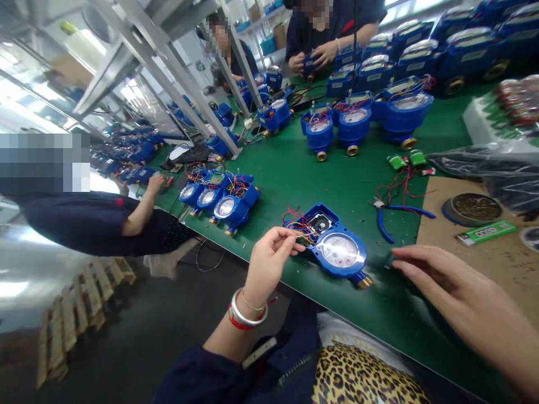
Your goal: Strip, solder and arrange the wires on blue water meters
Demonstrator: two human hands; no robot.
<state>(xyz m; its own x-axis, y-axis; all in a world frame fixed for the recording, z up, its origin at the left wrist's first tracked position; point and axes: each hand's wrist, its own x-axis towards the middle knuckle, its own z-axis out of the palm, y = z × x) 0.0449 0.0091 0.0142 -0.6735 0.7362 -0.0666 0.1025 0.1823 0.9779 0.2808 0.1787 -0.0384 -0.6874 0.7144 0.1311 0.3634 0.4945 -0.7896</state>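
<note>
A blue water meter (337, 247) with a white dial and an open wiring compartment lies on the green table (295, 174) in front of me. My left hand (269, 261), with bracelets on its wrist, pinches the coloured wires (297, 224) at the meter's left side. My right hand (446, 286) hovers flat to the right of the meter, fingers stretched out toward it, holding nothing.
Blue-handled pliers (398, 213), red wires and green batteries (406, 160) lie behind my right hand. A round tin (471, 209) and a green lighter (486, 232) rest on cardboard at right. Several more blue meters (219, 199) crowd the table. Other people work at left and at the far end.
</note>
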